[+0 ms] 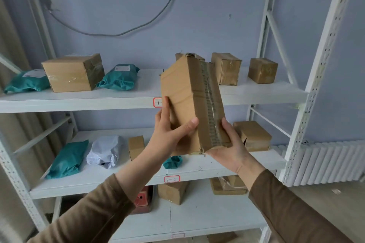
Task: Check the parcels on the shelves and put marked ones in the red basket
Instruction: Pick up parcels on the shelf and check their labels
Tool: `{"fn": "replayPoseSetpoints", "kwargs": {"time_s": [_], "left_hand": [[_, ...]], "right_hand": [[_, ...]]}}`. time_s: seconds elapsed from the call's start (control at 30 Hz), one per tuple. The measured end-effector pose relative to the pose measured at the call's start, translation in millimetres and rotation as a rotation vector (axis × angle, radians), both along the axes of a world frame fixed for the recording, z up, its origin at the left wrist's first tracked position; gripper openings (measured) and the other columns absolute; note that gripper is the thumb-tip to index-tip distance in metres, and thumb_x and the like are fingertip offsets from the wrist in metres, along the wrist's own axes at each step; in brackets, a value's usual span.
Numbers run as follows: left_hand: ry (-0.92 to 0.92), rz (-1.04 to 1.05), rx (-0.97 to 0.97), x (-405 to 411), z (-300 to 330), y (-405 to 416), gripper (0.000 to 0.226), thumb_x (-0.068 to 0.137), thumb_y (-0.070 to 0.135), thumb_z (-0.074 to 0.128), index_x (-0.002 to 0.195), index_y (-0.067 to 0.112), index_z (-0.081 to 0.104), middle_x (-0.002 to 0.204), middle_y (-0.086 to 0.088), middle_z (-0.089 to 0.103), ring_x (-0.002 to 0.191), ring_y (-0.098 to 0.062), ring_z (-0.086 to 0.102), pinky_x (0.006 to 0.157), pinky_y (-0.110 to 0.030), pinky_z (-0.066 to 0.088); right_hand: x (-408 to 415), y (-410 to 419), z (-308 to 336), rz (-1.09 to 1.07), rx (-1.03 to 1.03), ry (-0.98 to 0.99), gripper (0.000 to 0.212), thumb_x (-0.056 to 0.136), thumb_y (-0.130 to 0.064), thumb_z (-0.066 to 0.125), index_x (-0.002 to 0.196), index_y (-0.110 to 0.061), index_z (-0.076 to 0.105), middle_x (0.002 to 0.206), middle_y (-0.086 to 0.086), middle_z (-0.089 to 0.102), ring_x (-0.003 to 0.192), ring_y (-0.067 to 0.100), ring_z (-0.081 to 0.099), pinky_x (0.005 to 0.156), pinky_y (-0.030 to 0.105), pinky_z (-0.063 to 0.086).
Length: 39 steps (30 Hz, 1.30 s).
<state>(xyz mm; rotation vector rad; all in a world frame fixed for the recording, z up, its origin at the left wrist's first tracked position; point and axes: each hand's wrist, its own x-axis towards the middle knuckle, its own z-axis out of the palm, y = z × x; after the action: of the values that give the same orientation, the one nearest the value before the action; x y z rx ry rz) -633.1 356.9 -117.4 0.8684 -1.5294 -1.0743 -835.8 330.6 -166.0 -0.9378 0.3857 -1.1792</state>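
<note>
Head view: cardboard parcel (192,104) held up in front of the white shelving, tilted, taped seam facing the camera. Left hand (169,134) grips its lower left side, thumb across the front face. Right hand (230,150) cups the bottom right corner from below, fingers curled round it. Upper shelf (79,100): three more boxes, two teal mailer bags (119,77). Middle shelf (98,179): teal and white bags, small boxes.

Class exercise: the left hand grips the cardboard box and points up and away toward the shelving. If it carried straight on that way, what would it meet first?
Probably the front edge of the top shelf, near its red-bordered label, just above the left hand. Depth is unclear from this single view.
</note>
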Motion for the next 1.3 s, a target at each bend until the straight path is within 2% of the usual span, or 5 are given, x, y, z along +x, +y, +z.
{"fn": "replayPoseSetpoints", "kwargs": {"time_s": [0.43, 0.63, 0.77, 1.03, 1.3], "left_hand": [[-0.344, -0.281, -0.13, 41.3, -36.3, -26.2, 0.13, 0.077, -0.007, 0.084, 0.165, 0.03, -0.004, 0.166, 0.011, 0.027, 0.148, 0.0, 0.035, 0.108, -0.01, 0.038], [-0.188, -0.2, -0.059, 40.7, -40.7, -29.1, 0.083, 0.093, 0.014, 0.072, 0.162, 0.029, 0.028, 0.153, 0.009, 0.054, 0.141, -0.008, 0.05, 0.119, -0.039, 0.042], [-0.064, -0.068, -0.041, 27.1, -40.3, -28.4, 0.085, 0.089, 0.029, 0.074, 0.158, 0.049, 0.028, 0.144, 0.017, 0.061, 0.133, -0.008, 0.058, 0.113, -0.048, 0.048], [-0.027, -0.032, 0.045, 12.7, -32.4, -32.6, 0.103, 0.079, 0.065, 0.071, 0.163, 0.041, 0.017, 0.155, 0.008, 0.042, 0.133, -0.013, 0.052, 0.093, -0.02, 0.048], [0.289, -0.225, 0.342, 43.3, -33.7, -55.3, 0.071, 0.088, 0.053, 0.066, 0.15, 0.022, 0.047, 0.146, -0.014, 0.06, 0.129, -0.032, 0.062, 0.112, -0.054, 0.047]], "right_hand": [[-26.8, 14.9, 5.4, -0.113, -0.307, 1.083, 0.084, 0.084, -0.005, 0.08, 0.149, -0.024, 0.031, 0.126, -0.019, 0.052, 0.115, -0.005, 0.051, 0.084, 0.002, 0.043], [-15.9, 10.1, 4.6, -0.312, -0.312, 0.937, 0.114, 0.076, -0.026, 0.086, 0.161, -0.042, 0.011, 0.145, -0.013, 0.048, 0.121, -0.007, 0.055, 0.087, 0.008, 0.049], [1.6, 7.8, 23.2, -0.447, -0.139, 0.777, 0.056, 0.087, -0.033, 0.078, 0.132, -0.049, 0.049, 0.12, -0.013, 0.067, 0.111, 0.005, 0.063, 0.078, 0.019, 0.049], [29.3, -3.2, 45.8, -0.729, -0.193, 0.927, 0.093, 0.052, -0.098, 0.064, 0.123, -0.037, 0.061, 0.127, -0.001, 0.064, 0.122, 0.024, 0.06, 0.103, 0.048, 0.052], [52.6, 31.8, 67.0, -0.656, -0.319, 0.825, 0.063, 0.103, -0.059, 0.03, 0.161, -0.035, 0.023, 0.165, -0.012, 0.031, 0.146, 0.003, 0.032, 0.109, 0.02, 0.026]]}}
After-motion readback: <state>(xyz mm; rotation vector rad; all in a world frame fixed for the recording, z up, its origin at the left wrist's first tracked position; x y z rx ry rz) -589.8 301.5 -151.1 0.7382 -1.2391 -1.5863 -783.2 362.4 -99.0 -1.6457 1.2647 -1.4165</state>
